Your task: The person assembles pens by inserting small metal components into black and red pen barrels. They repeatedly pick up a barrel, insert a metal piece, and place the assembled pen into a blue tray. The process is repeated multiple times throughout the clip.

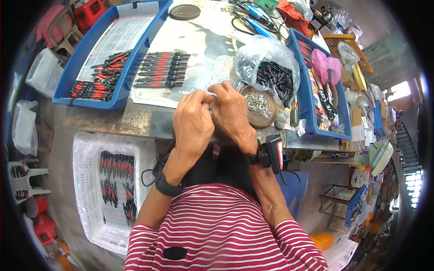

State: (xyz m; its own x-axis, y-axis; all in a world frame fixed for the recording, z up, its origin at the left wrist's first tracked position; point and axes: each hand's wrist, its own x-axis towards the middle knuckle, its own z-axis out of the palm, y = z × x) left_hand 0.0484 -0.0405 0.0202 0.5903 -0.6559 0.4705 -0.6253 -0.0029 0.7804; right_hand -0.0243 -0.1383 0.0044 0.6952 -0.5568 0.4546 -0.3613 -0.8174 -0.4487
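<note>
My left hand and my right hand meet at the front edge of the workbench, fingertips pinched together. Whatever small thing sits between them is hidden by the fingers. Right beside my right hand is a round brown dish holding small silver metal pieces. Behind it, a clear plastic bag lies open, full of short black parts. Beyond my left hand, several black-and-red pen-shaped pieces lie side by side in a neat stack on the bench.
At left stands a blue tray with more black-and-red pieces; another blue tray is at right. Below the bench, a plastic-lined white crate holds further pieces. A round lid and blue corded tools lie at the back.
</note>
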